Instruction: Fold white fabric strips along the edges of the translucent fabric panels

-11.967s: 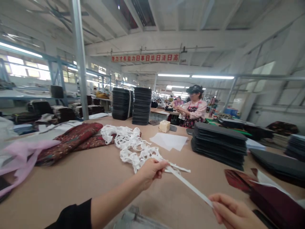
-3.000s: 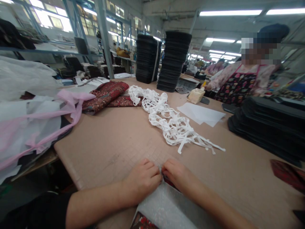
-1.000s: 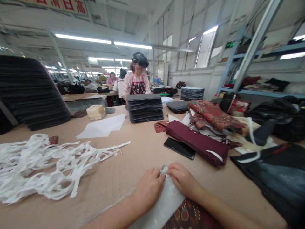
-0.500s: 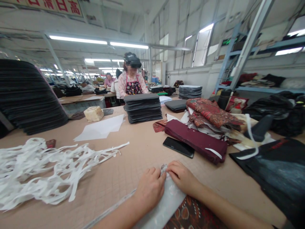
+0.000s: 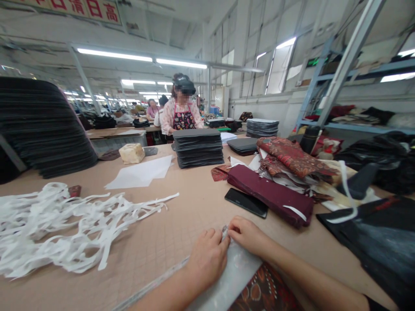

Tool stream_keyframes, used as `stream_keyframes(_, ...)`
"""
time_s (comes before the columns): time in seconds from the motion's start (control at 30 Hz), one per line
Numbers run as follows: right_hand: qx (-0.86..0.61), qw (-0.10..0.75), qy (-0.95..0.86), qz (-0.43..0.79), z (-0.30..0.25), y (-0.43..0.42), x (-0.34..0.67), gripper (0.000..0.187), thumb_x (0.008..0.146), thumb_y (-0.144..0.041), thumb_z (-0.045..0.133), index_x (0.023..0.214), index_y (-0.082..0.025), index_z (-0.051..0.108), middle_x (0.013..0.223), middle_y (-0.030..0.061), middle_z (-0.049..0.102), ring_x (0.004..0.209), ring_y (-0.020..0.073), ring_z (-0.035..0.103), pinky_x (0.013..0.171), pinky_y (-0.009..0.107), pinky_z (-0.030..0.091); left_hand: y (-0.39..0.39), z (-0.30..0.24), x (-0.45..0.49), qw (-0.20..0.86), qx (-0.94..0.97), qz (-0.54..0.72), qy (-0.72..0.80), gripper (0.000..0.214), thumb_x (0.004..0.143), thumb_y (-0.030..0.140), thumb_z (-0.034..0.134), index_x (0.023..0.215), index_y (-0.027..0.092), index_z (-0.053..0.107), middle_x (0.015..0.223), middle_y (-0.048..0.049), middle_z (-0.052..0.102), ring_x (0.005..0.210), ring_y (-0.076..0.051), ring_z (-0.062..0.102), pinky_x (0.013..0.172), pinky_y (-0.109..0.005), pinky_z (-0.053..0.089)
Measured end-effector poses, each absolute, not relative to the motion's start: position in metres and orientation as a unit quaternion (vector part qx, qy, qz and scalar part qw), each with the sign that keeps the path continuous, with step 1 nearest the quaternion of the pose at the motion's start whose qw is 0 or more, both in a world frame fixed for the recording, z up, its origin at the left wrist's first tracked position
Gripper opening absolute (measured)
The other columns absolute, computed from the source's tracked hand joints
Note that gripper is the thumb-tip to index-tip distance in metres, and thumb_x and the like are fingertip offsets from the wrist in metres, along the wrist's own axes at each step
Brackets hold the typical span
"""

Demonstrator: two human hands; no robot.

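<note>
My left hand [image 5: 207, 259] and my right hand [image 5: 248, 235] lie close together near the front edge of the tan table [image 5: 181, 216]. Their curled fingers pinch the top end of a clear plastic bag [image 5: 231, 276]. Inside the bag shows dark red patterned fabric [image 5: 259, 293]. A small bunched bit of plastic [image 5: 224, 231] sticks up between the fingertips. A heap of white strips [image 5: 61, 224] lies to the left of my hands, apart from them.
A black phone [image 5: 246, 202] lies beyond my right hand, beside a maroon folded piece [image 5: 269, 194] and red patterned cloth [image 5: 292, 160]. Dark stacks [image 5: 197, 147] stand mid-table and at the left [image 5: 45, 125]. White paper [image 5: 142, 170] lies flat. A person in an apron [image 5: 181, 114] works across the table.
Since half a second ago, both hands have stayed pinched on the bag's end and shifted slightly. Earlier the view swung right, and twelve seconds ago my hands held a white strip.
</note>
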State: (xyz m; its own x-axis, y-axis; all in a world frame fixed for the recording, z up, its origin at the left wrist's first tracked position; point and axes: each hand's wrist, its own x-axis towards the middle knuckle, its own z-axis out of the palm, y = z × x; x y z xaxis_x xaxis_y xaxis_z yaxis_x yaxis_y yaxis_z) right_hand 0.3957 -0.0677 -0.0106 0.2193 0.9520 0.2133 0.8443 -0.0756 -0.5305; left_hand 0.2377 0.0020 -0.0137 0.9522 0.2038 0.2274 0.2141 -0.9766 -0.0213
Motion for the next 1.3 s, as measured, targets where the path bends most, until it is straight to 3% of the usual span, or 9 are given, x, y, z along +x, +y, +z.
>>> stream_keyframes(0.27,-0.737,0.174,-0.625,0.187,-0.003,-0.041,0.41,0.012,0.061,-0.007,0.057,0.064,-0.018,0.054,0.06,-0.0037,0.053,0.057,0.0123,0.046,0.051,0.021,0.03,0.003,-0.012,0.239,0.012,-0.987,-0.108,-0.116,0.022,0.082,0.018,0.045,0.1,0.02,0.056,0.091,-0.0059,0.056,0.085,-0.023,0.049,0.074,-0.035,0.041)
stream_keyframes(0.4,-0.732,0.152,-0.628,0.216,0.003,-0.033,0.416,0.011,0.062,-0.008,0.056,0.063,-0.018,0.054,0.058,-0.0043,0.053,0.057,0.0118,0.046,0.051,0.021,0.03,0.002,-0.009,0.238,0.004,-0.988,-0.1,-0.119,0.022,0.084,0.02,0.044,0.102,0.019,0.056,0.094,-0.0066,0.056,0.088,-0.024,0.049,0.077,-0.036,0.041)
stream_keyframes(0.57,-0.741,0.193,-0.61,0.205,-0.003,-0.041,0.413,0.004,0.07,-0.016,0.058,0.07,-0.018,0.054,0.063,-0.0034,0.056,0.06,0.0119,0.049,0.051,0.02,0.031,-0.001,-0.001,0.223,-0.017,-0.988,-0.054,-0.141,0.023,0.088,0.018,0.039,0.101,0.02,0.058,0.094,-0.0062,0.058,0.087,-0.023,0.051,0.077,-0.036,0.041)
stream_keyframes(0.83,-0.737,0.281,-0.588,0.179,-0.015,-0.048,0.412,0.009,0.078,-0.013,0.049,0.071,-0.019,0.049,0.067,-0.002,0.056,0.066,0.0131,0.051,0.058,0.022,0.033,0.018,0.015,0.114,-0.13,-0.948,0.043,-0.288,0.013,0.075,0.019,0.049,0.085,0.019,0.058,0.089,-0.0049,0.059,0.085,-0.022,0.053,0.075,-0.035,0.039)
stream_keyframes(0.9,-0.727,0.293,-0.591,0.189,-0.016,-0.049,0.414,0.005,0.076,-0.018,0.054,0.074,-0.019,0.05,0.067,-0.0025,0.055,0.064,0.013,0.051,0.056,0.022,0.034,0.022,0.018,0.088,-0.156,-0.926,0.056,-0.339,0.012,0.071,0.018,0.049,0.081,0.019,0.057,0.083,-0.0029,0.06,0.08,-0.021,0.053,0.071,-0.033,0.039)
stream_keyframes(1.0,-0.713,0.297,-0.603,0.2,-0.017,-0.05,0.413,0.017,0.066,-0.019,0.063,0.079,-0.019,0.052,0.07,-0.0031,0.054,0.064,0.0133,0.051,0.056,0.022,0.035,0.023,0.017,0.065,-0.173,-0.91,0.046,-0.373,0.012,0.069,0.016,0.048,0.078,0.019,0.056,0.08,-0.0017,0.059,0.078,-0.019,0.053,0.07,-0.03,0.038)
stream_keyframes(1.1,-0.699,0.293,-0.617,0.212,-0.018,-0.05,0.415,0.015,0.064,-0.019,0.061,0.077,-0.019,0.053,0.067,-0.0031,0.053,0.062,0.014,0.05,0.056,0.023,0.035,0.016,0.019,0.057,-0.169,-0.912,0.014,-0.372,0.013,0.071,0.015,0.047,0.08,0.019,0.057,0.083,-0.0023,0.06,0.081,-0.019,0.053,0.073,-0.03,0.038)
stream_keyframes(1.2,-0.684,0.292,-0.63,0.224,-0.014,-0.05,0.42,0.01,0.071,-0.028,0.054,0.075,-0.019,0.054,0.066,-0.0014,0.055,0.063,0.0156,0.051,0.057,0.025,0.037,-0.003,0.034,0.048,-0.162,-0.919,-0.007,-0.359,0.015,0.077,0.014,0.045,0.083,0.019,0.058,0.086,-0.004,0.061,0.082,-0.02,0.054,0.073,-0.03,0.04)
stream_keyframes(1.3,-0.676,0.326,-0.619,0.23,0.002,-0.053,0.426,0.027,0.078,-0.043,0.045,0.078,-0.018,0.056,0.069,0.0013,0.057,0.064,0.0172,0.053,0.059,0.028,0.041,-0.037,0.053,0.034,-0.157,-0.937,-0.028,-0.312,0.018,0.083,0.016,0.042,0.085,0.022,0.059,0.089,-0.0042,0.062,0.08,-0.019,0.055,0.071,-0.028,0.041)
